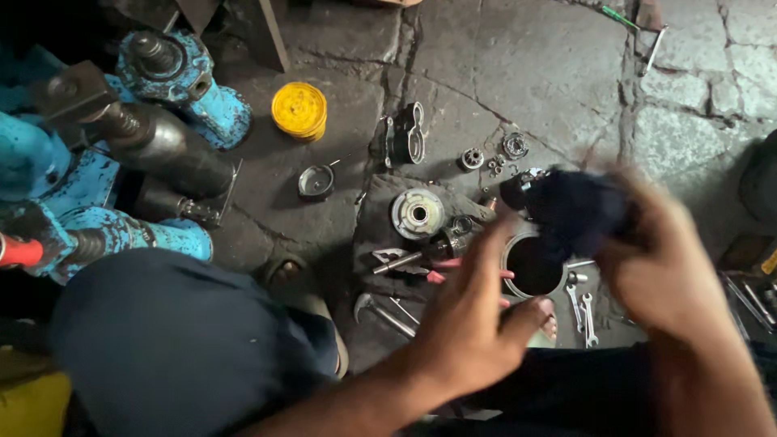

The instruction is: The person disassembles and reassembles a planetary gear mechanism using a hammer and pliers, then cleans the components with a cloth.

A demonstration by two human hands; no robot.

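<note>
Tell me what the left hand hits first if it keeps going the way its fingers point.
Probably the dark cloth bunched in the right hand: the left hand's fingers point up and right toward it. Motion blur leaves depth uncertain.

A cracked stone floor carries the lot — a yellow round tin, a dark cloth with a metal disc and pliers on it. Beside the cloth stand a metal ring housing and two spanners — small bearings lie further out.
</note>
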